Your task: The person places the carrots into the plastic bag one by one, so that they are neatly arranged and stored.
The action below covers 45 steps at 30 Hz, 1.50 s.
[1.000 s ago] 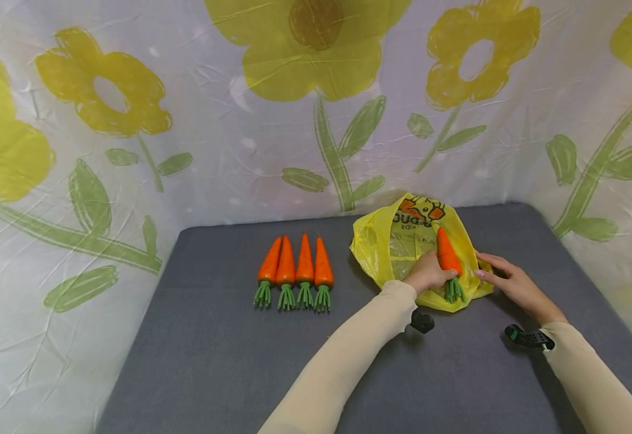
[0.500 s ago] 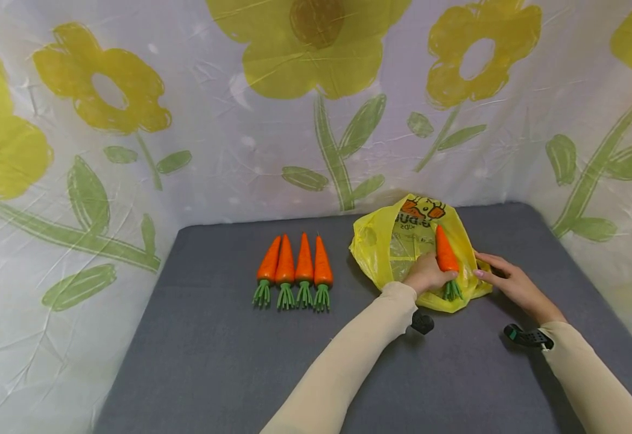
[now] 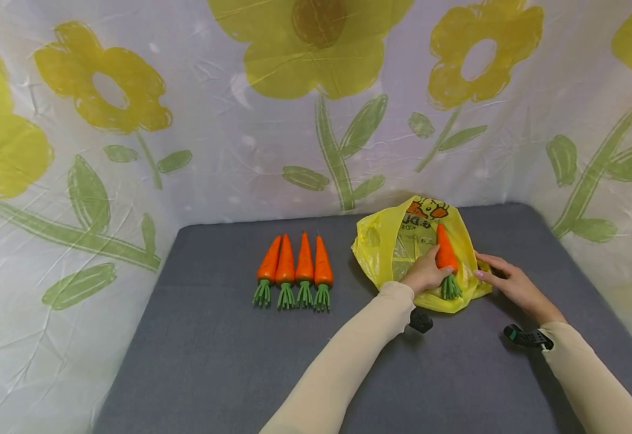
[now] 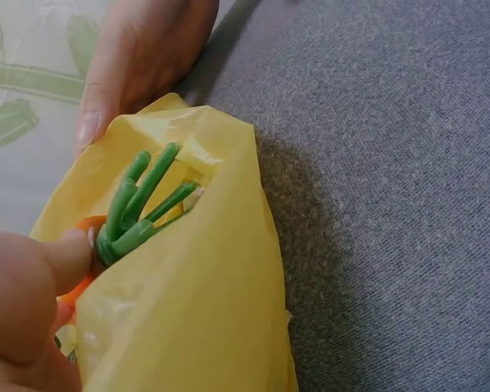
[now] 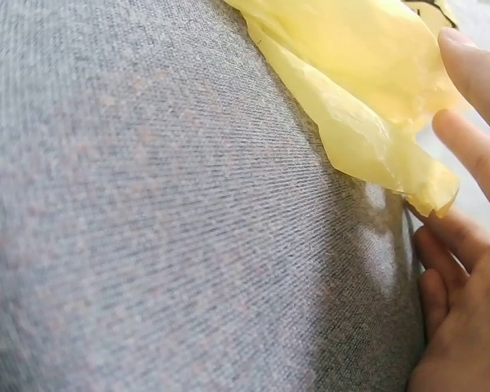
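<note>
An orange toy carrot [image 3: 447, 249] with a green top lies in the mouth of a yellow plastic bag [image 3: 374, 253], its tip pointing to the back. My left hand [image 3: 424, 272] holds this carrot near its thick end, thumb on one side; the other fingers are partly hidden. In the left wrist view the green stems [image 4: 143, 196] stick up inside the bag's rim. Fingers fairly straight and spread, my right hand [image 3: 517, 289] touches the bag's right edge. In the right wrist view, the bag's corner [image 5: 429, 184] rests against those fingers.
Several more carrots [image 3: 295, 265] lie side by side on the grey cloth-covered table [image 3: 229, 361], left of the bag. A flower-printed curtain [image 3: 213, 150] hangs behind and at both sides. Each wrist wears a black strap [image 3: 527, 337].
The carrot has shifted slightly left within the bag's mouth. My left hand has drawn back a little to the left, its index finger now showing at the carrot's side. The right hand stays put.
</note>
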Each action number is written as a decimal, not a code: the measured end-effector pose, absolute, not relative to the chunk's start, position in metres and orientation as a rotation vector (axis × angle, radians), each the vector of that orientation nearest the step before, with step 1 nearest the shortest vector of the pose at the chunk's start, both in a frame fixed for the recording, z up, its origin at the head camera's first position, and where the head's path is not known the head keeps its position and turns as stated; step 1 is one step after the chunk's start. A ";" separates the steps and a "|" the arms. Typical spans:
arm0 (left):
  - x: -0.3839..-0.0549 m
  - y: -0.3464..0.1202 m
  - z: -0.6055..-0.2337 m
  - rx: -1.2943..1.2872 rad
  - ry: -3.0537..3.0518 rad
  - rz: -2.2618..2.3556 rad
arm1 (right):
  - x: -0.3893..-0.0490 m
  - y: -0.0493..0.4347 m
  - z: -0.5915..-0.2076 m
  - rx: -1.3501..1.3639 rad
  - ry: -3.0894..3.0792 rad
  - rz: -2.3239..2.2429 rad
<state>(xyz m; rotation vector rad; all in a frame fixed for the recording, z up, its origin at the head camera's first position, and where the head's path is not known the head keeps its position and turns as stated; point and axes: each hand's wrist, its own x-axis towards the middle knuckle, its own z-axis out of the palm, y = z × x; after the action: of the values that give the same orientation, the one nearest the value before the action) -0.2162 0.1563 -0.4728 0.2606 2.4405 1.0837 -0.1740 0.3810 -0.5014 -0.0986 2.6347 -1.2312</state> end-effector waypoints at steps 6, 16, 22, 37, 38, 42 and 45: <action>-0.217 0.157 -0.475 0.252 2.437 1.084 | -0.171 0.380 -0.502 -0.101 2.638 -1.233; -0.227 0.156 -0.494 0.472 2.628 0.996 | -0.171 0.380 -0.506 -0.090 2.625 -1.246; -0.227 0.150 -0.494 0.552 2.556 1.057 | -0.172 0.380 -0.504 -0.090 2.620 -1.249; -0.228 0.152 -0.490 0.500 2.585 0.981 | -0.175 0.380 -0.501 -0.097 2.642 -1.236; -0.228 0.152 -0.490 0.499 2.585 0.976 | -0.175 0.379 -0.501 -0.094 2.644 -1.234; -0.228 0.152 -0.492 0.502 2.586 0.961 | -0.175 0.376 -0.502 -0.070 2.656 -1.201; -0.229 0.152 -0.494 0.500 2.586 0.964 | -0.175 0.374 -0.502 -0.053 2.661 -1.169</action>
<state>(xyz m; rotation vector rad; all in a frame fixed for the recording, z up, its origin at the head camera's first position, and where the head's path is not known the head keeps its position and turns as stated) -0.2291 0.1520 -0.4938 0.5000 2.5861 0.9642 -0.1754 0.3743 -0.5021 -0.0531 2.6607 -1.1688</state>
